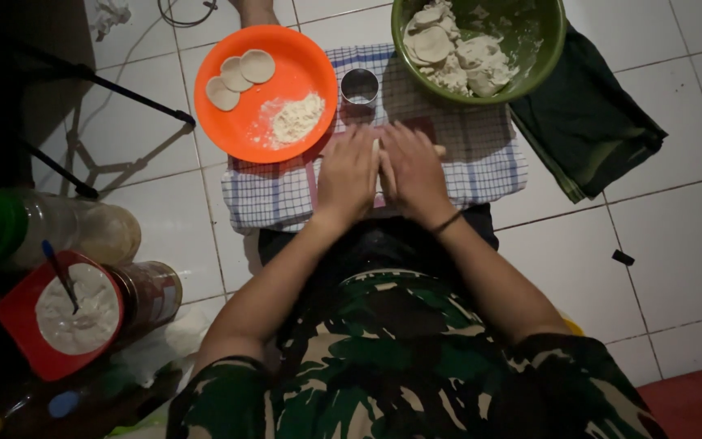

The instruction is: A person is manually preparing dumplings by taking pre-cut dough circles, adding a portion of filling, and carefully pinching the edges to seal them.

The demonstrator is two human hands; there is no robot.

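My left hand (348, 175) and my right hand (413, 172) lie flat, side by side, palms down on a rolling pin (439, 150) whose end shows past my right hand. They press over a pink board (312, 180) on a blue-checked cloth (481, 154). The dough under my hands is hidden. An orange plate (229, 122) at upper left holds three round dough discs (239, 75) and a heap of flour (296, 119). A small metal cup (360, 86) stands between the plate and a green bowl (543, 61) full of dough pieces.
A dark green folded cloth (587, 114) lies right of the bowl. At left are a red container (21, 337) of white paste with a spoon (61, 276), two jars lying on their sides (82, 232), and black tripod legs (115, 91). The floor is white tile.
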